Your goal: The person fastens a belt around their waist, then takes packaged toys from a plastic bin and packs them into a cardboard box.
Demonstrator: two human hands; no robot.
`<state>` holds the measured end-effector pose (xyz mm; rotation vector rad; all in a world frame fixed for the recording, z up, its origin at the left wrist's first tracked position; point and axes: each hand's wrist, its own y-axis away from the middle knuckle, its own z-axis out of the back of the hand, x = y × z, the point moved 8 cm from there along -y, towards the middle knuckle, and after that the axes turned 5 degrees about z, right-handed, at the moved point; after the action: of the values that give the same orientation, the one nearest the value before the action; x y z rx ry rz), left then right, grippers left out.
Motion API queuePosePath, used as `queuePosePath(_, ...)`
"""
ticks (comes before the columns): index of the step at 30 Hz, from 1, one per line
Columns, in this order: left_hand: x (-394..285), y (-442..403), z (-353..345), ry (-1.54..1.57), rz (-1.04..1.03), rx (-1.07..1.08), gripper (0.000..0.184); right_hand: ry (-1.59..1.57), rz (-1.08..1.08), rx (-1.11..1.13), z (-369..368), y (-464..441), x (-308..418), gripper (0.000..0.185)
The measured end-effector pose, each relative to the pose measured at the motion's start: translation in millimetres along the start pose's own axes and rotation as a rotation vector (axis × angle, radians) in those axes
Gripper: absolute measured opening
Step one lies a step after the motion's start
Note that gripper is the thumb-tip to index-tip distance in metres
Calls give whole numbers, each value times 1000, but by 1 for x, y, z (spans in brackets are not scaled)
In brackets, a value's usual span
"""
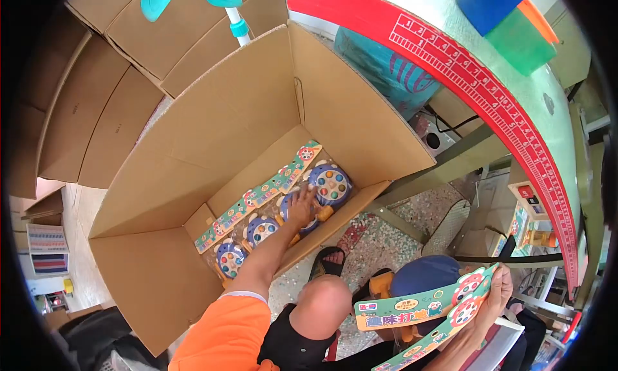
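My left hand [299,207] reaches into a large open cardboard box [199,129], fingers spread and lying on a packed blue whack-a-mole toy [290,207]. Several such round toys with coloured buttons and yellow mallets sit in a row there, beside their green printed header cards [257,194]. At the lower right, my right hand [496,294] is closed on the end of two header cards [412,312]. A blue toy body [425,275] with a yellow mallet hangs by those cards, partly hidden behind them.
A table with a red ruler-printed edge [476,68] curves along the right, bearing blue and green bins [521,42]. Stacked cartons [84,113] stand at the left. My knee [322,303] is below the box, and a shelf with boxed toys [528,223] is at right.
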<state>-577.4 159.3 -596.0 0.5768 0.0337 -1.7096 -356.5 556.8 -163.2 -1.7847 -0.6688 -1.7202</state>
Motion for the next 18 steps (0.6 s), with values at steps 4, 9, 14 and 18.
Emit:
queuePosePath(4, -13, -3, 1, -119, 38, 93, 84, 38, 13, 23, -3, -5, -7, 21)
queuePosePath(9, -6, -18, -6, -196, -23, 114, 83, 22, 20, 51, -13, -4, -4, 20)
queuePosePath(14, -18, -28, 8, -177, -59, 382, 73, 19, 37, 80, -20, 0, 3, 18)
queuePosePath(18, -41, -12, 67, 458, -96, 663, 74, -10, 72, 61, -27, 1, 25, 20)
